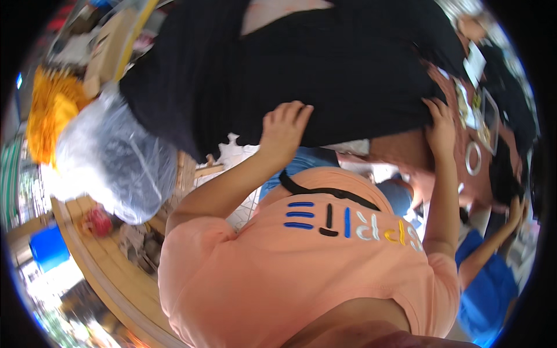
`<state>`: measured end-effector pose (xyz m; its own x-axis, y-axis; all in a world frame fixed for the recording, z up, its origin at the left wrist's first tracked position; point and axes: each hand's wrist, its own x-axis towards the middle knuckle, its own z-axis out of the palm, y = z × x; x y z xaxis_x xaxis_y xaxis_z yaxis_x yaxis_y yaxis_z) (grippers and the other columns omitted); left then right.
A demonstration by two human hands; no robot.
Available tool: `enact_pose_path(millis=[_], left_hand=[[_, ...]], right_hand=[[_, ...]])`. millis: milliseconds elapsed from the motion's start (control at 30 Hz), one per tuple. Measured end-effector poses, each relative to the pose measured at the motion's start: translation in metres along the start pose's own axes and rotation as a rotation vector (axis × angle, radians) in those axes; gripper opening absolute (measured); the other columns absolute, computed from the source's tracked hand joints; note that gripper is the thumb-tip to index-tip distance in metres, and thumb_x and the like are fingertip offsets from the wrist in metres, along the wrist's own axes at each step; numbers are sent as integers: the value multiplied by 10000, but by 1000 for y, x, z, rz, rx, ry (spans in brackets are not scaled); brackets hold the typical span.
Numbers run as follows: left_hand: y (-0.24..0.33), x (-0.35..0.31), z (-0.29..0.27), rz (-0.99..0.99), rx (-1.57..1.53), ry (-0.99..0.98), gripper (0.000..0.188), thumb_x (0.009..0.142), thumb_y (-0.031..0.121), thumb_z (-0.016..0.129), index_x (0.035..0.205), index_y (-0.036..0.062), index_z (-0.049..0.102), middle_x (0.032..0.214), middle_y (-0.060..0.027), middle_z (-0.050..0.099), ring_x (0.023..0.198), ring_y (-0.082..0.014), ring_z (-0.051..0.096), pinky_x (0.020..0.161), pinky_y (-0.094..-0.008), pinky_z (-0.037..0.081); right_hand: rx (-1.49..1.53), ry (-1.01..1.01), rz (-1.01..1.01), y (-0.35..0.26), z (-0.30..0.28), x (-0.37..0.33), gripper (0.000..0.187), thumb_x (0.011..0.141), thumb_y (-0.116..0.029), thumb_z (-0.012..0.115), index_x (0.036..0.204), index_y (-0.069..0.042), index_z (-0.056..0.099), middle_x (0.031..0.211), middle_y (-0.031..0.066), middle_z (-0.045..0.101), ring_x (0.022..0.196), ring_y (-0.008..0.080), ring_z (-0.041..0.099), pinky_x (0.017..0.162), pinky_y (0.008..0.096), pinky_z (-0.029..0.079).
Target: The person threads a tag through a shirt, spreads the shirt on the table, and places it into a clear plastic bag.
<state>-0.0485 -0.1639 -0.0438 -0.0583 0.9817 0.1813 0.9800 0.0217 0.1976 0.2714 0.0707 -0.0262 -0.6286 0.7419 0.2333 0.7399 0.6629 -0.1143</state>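
Note:
A large piece of black cloth (pixel 348 75) is spread out in front of me, its near edge running just past my hands. My left hand (pixel 286 129) lies on this edge, fingers apart and stretched over the fabric. Farther right, my right hand (pixel 441 124) rests its slightly bent fingers on the cloth's right side. Neither hand's thumb shows clearly. Folds gather in the cloth on the left, where it hangs over the near side.
Left of the cloth sit a clear plastic bag (pixel 119 153) and orange fabric (pixel 61 116). A wooden bench (pixel 110 261) holds a red bundle (pixel 97 222). On the brown table (pixel 400 152) at right lies a white ring (pixel 473 158). A person in blue (pixel 487 284) works nearby.

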Motion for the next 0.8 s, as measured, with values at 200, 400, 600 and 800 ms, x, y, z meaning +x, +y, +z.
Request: enact_pose_path(millis=[200,400,600,800], left_hand=[[-13,-7,-31,-42,-64,-177,579,710,-14,592,1282,49,530,1281,-122,488,1162,-315,483,900,-413,464],[-56,0,-60,-47,-355,-241,388,713,62,623,1099,31,651,1058,-168,646,979,-330,625,856,-387,501],[-73,-16,-196,-34,-1137,263,244,797,-12,560,1031,-7,628,942,-2,643,852,-75,577,745,-229,470],[-156,-11,-227,-375,-847,836,192,856,52,638,1034,-6,680,980,-79,686,864,-140,649,805,-240,512]], right_hand=[[262,257,115,29,-9,54,450,767,65,527,1160,-120,648,1045,157,678,992,284,655,870,336,481],[1146,290,256,46,-70,115,400,878,43,507,1270,17,576,1073,72,660,893,120,620,811,228,482],[1460,352,342,27,-133,178,359,961,-110,454,1284,25,538,1117,152,645,965,209,642,869,319,512],[1636,210,349,-83,-108,287,410,986,-199,418,1318,37,462,1348,189,485,1206,280,522,1056,382,386]])
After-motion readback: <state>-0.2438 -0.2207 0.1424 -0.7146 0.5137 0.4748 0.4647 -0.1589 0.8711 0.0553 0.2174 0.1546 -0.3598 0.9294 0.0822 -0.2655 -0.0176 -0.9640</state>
